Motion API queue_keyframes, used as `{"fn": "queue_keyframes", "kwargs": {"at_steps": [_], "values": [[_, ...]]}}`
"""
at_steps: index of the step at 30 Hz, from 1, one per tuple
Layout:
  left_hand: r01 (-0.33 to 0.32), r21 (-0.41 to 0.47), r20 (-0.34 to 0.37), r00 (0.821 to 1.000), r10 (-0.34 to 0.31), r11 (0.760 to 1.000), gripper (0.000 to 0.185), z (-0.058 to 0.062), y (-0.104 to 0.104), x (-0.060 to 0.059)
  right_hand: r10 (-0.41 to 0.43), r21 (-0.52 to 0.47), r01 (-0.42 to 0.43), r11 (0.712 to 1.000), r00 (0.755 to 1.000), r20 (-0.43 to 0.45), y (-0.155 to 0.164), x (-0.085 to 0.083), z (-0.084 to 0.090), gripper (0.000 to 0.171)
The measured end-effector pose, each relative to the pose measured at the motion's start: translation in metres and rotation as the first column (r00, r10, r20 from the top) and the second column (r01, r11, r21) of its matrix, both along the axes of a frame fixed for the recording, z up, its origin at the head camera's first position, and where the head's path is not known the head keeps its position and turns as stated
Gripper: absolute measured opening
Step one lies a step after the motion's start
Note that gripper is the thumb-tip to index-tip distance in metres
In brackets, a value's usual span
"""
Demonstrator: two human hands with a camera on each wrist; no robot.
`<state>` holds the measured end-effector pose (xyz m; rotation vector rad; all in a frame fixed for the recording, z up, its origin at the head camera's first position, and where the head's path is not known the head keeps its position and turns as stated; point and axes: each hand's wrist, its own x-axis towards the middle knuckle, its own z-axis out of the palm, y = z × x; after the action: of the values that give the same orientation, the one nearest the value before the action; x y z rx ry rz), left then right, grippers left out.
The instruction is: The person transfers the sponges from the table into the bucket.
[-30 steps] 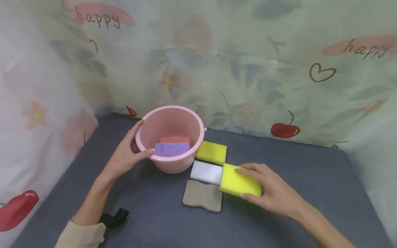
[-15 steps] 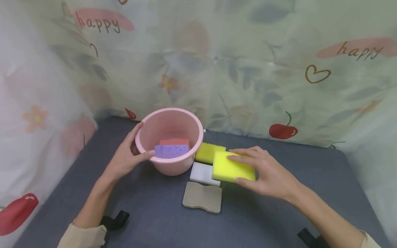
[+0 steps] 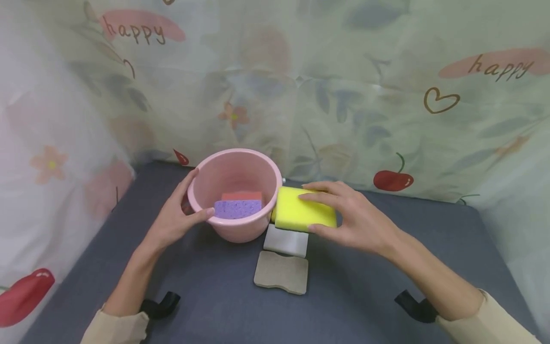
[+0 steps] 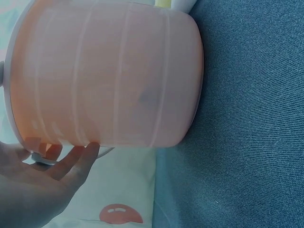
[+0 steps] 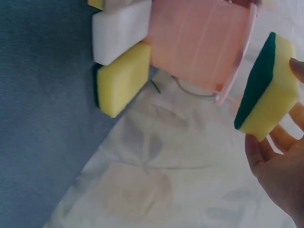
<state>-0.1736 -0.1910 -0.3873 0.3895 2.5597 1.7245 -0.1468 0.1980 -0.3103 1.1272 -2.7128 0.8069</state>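
Right hand (image 3: 356, 222) pinching yellow sponge (image 3: 302, 212) mid-frame, beside pink bucket (image 3: 235, 165); left hand (image 3: 174, 217) cupping bucket's wall. Probably light, soft, squashy; best taken by long edges.

I see a pale pink bucket (image 3: 235, 177) holding a purple sponge (image 3: 237, 209) and a red sponge (image 3: 241, 196). The lifted sponge (image 3: 301, 212) is bright yellow with a dark green backing. A white block (image 3: 285, 240) and a grey-brown pad (image 3: 281, 273) lie on the dark blue-grey desk (image 3: 215, 306). The curtain (image 3: 343, 86) is pale green with cherries, hearts and leaves.
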Motion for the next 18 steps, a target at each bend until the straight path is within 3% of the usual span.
{"fn": "queue_keyframes", "kwargs": {"at_steps": [10,18], "values": [[-0.003,-0.021,-0.001,1.000,0.003,1.000,0.099,0.000,-0.001,0.001,0.018,-0.011,-0.018,1.000,1.000,0.005,-0.023,-0.024,0.013,0.054],[-0.010,-0.036,-0.002,1.000,0.010,0.999,0.099,0.000,-0.001,-0.001,0.022,-0.044,-0.021,0.999,0.999,0.025,-0.039,-0.044,0.012,0.053]]}}
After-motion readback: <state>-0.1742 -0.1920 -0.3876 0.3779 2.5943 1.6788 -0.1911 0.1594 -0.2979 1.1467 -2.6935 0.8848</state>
